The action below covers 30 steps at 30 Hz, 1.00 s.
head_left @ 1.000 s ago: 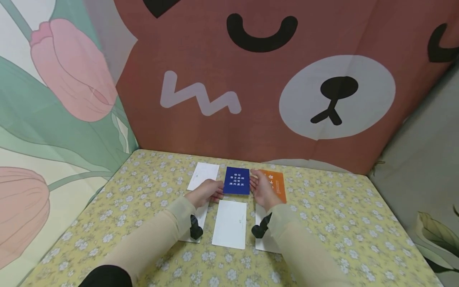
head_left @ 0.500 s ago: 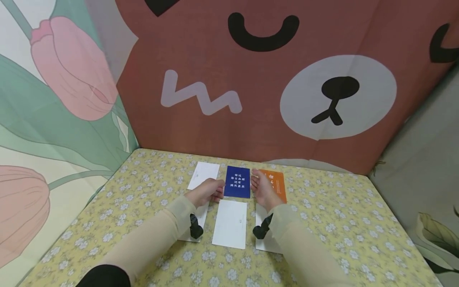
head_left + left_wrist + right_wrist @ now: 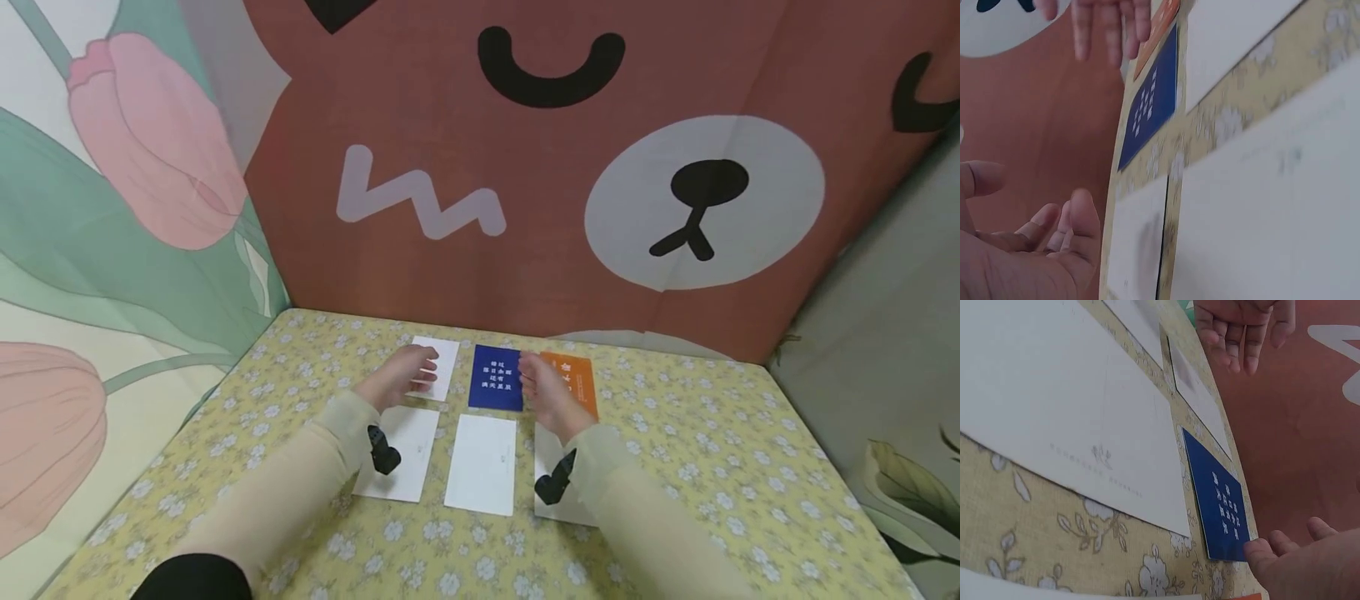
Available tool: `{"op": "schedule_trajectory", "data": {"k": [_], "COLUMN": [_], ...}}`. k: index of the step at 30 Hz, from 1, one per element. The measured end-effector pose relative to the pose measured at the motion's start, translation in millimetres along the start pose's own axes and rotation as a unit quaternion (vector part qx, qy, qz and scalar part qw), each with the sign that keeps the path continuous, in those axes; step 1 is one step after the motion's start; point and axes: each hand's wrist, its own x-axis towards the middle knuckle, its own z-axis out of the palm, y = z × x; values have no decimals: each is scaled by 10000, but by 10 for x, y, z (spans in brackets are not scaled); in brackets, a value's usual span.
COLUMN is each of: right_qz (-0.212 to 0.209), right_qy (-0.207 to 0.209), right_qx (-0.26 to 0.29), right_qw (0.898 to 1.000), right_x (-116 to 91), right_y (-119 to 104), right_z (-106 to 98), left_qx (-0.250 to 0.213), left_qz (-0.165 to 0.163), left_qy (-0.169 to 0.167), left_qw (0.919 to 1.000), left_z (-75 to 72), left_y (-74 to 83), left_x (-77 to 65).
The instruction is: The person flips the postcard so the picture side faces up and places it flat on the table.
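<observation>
A blue card (image 3: 491,381) with white characters lies in the middle of the back row. My right hand (image 3: 553,396) is at its right edge, fingers relaxed, partly over an orange card (image 3: 582,379); whether a fingertip touches the blue card I cannot tell. Above the back-left white card (image 3: 446,360) hovers my left hand (image 3: 397,375), with loosely bent fingers and nothing held. In the left wrist view, that hand's fingers (image 3: 1084,215) are apart from the cards. The right fingertips (image 3: 1257,550) overlap the blue card's corner in the right wrist view.
Three white cards form the front row: left (image 3: 408,454), middle (image 3: 482,465) and right (image 3: 564,504), the last partly under my right wrist. A yellow floral cloth (image 3: 712,492) covers the table. Behind it hangs a brown bear-print backdrop (image 3: 420,283).
The blue card, tilted a second ago, now lies flat. My left hand has moved left, away from its edge, over the back-left white card. The right hand has barely shifted.
</observation>
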Motion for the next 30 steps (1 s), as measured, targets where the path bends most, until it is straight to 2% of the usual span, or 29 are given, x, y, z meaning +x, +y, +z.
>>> {"op": "schedule_trajectory", "data": {"k": [7, 13, 16, 21, 24, 30], "right_qz": [97, 279, 387, 517, 613, 796], "right_qy": [-276, -499, -609, -734, -781, -793], "right_qx": [79, 189, 223, 270, 247, -113], "right_qw": [9995, 9982, 9971, 9956, 9948, 9936], "right_x": [-1, -37, -49, -42, -46, -45], "right_y": [27, 65, 76, 102, 125, 158], "right_z": [115, 276, 349, 482, 562, 657], "left_qx": [-557, -653, -620, -572, -650, -692], "left_qz": [185, 210, 280, 265, 213, 111], "left_qy": [279, 539, 501, 324, 340, 357], "left_qw": [9979, 9962, 9964, 9975, 9971, 9969], "left_z": [-308, -487, -551, -612, -617, -622], "left_y": [5, 65, 110, 146, 137, 86], "left_x": [55, 95, 151, 222, 262, 344]}}
